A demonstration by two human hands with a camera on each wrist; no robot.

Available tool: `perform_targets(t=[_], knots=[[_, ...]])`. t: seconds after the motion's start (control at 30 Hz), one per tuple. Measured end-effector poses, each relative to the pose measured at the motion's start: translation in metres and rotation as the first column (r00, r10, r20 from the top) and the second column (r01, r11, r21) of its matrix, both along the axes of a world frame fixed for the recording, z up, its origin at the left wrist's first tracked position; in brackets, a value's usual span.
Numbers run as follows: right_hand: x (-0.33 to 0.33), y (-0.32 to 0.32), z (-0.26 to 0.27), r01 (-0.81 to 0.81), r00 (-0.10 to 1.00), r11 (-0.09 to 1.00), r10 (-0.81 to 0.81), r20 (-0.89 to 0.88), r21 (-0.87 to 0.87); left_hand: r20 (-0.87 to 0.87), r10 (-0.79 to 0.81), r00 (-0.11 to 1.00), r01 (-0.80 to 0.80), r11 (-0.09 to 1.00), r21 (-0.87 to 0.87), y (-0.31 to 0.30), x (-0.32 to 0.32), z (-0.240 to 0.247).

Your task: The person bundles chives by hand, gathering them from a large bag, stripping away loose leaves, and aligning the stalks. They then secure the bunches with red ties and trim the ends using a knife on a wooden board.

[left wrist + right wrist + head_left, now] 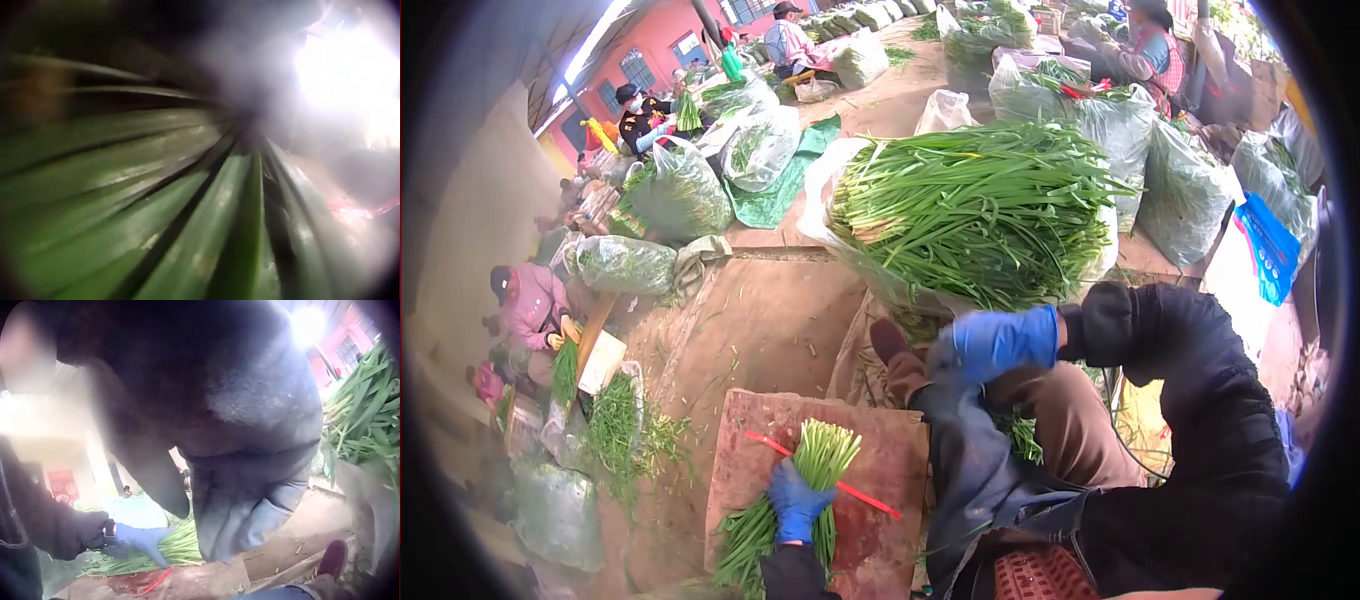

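Note:
My left hand [797, 500], in a blue glove, grips a bunch of green stalks [828, 450] lying on a reddish board [880, 560]. A red strip [868, 497] passes beneath the bunch, its ends showing on both sides. Long leaves [187, 250] fill the left wrist view. In the right wrist view the gloved left hand [140, 540] lies over the stalks [184, 547]. My right hand [1000, 345], blurred and also gloved in blue, is raised above my knee, beside the large heap of greens [990, 210]; its fingers are too blurred to read.
Plastic bags of greens [690, 190] stand along the back, with more at the right [1185, 200]. Several people sit working around the room, one in pink [535, 305] at the left. Loose greens [620, 420] lie left of the board. My shoe [888, 342] is beyond the board.

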State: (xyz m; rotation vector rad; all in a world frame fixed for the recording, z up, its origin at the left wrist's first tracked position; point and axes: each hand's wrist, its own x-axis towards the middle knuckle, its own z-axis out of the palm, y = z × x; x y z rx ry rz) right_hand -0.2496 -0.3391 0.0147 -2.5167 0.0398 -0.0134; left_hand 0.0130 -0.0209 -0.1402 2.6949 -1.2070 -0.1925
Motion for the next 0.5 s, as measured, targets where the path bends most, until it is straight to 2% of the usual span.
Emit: perform_targets(t=[0.03,0.1,0.17,0.23,0.27,0.37,0.4,0.5], knots=[[0.007,-0.015,0.008,0.056,0.998,0.996,-0.055,0.014,-0.069,0.003,-0.007,1.000,0.007,1.000,-0.007,0.001,0.000,-0.001],[0.017,-0.043,0.024,0.283,0.957,0.956,-0.276,0.093,-0.075,-0.002,-0.011,1.000,0.011,1.000,-0.019,0.000,-0.003,0.004],[0.032,-0.089,0.018,0.362,0.901,0.920,-0.304,0.311,-0.148,-0.037,-0.011,0.999,0.010,0.999,-0.039,-0.003,-0.009,0.014],[0.044,-0.119,0.027,0.485,0.851,0.870,-0.447,0.276,-0.087,-0.019,-0.017,1.000,0.016,0.998,-0.055,-0.001,-0.007,0.008],[0.051,-0.137,0.023,0.536,0.815,0.836,-0.478,0.327,-0.114,0.009,-0.024,1.000,0.025,0.997,-0.067,0.001,-0.006,0.005],[0.062,-0.164,0.014,0.521,0.792,0.852,-0.461,0.399,-0.048,-0.008,-0.036,0.999,0.035,0.997,-0.061,-0.001,-0.007,0.010],[0.065,-0.163,0.011,0.518,0.808,0.855,-0.498,0.316,0.024,-0.005,-0.036,0.999,0.036,0.997,-0.065,-0.003,-0.008,0.014],[0.065,-0.126,0.006,0.452,0.859,0.891,-0.445,0.253,0.031,-0.016,-0.017,1.000,0.017,0.999,-0.033,-0.008,-0.011,0.022]])
